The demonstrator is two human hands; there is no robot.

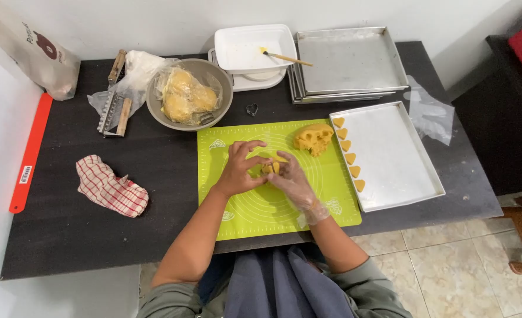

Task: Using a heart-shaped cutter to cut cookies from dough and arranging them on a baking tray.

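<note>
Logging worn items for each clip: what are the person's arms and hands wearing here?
The left hand is bare, with no glove, ring or watch visible; its forearm is uncovered up to a grey-green sleeve pushed to the elbow. The right hand wears a thin, clear, loose plastic glove that bunches at the wrist. The right sleeve is the same grey-green. A dark blue-grey apron hangs in front.

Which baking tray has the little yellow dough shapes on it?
The single tray at the right of the green mat. Six small dough shapes line its left edge. The stacked trays behind it hold none.
</note>
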